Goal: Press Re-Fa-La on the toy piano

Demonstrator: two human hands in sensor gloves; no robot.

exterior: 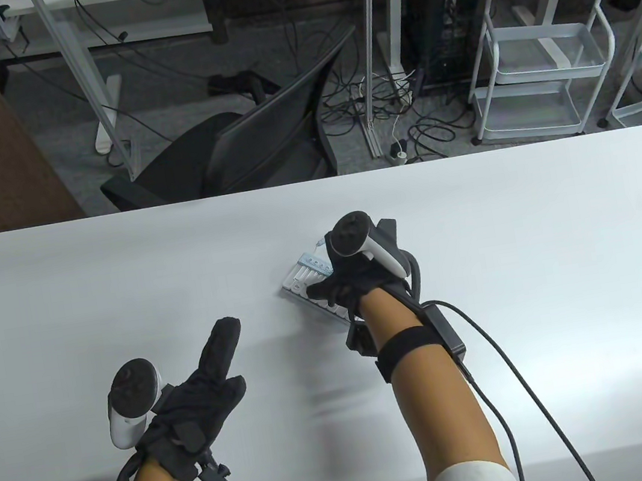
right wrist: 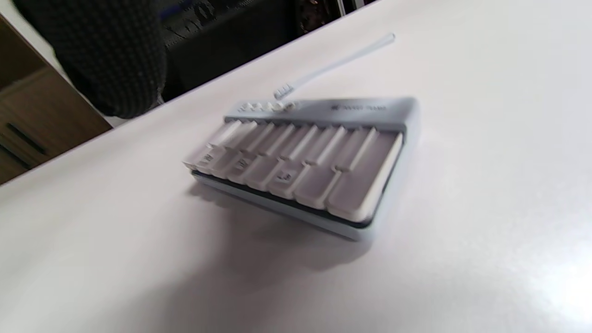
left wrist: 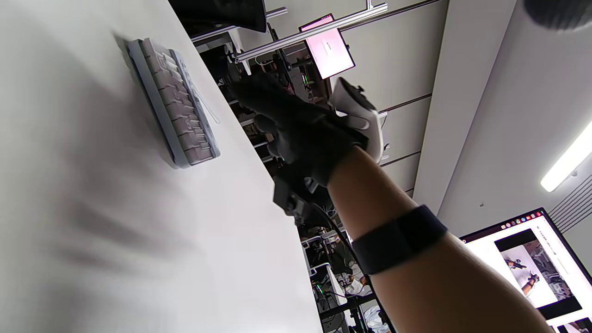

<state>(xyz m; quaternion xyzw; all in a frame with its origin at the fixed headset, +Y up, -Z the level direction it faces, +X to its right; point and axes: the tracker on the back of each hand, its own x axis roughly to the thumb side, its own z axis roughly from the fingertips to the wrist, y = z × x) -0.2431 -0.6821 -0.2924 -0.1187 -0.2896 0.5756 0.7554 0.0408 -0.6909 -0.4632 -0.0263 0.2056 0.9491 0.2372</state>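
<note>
Right hand (exterior: 357, 274) above toy piano (exterior: 308, 276) (keys blurred), white table (exterior: 119, 272)

So the surface (exterior: 89, 277) is just a plain white top with rounded far corners and a bit of glare near the front edge. Only thing sitting right on it is the little grey toy piano (exterior: 309, 279), a bit right of the middle, turned at an angle, with a thin clear strap (right wrist: 337, 62) trailing off its back.

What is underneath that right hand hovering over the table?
The toy piano lies under the right hand, on the white table. The table view hides its near keys; the left wrist view shows the hand raised clear of them.
</note>
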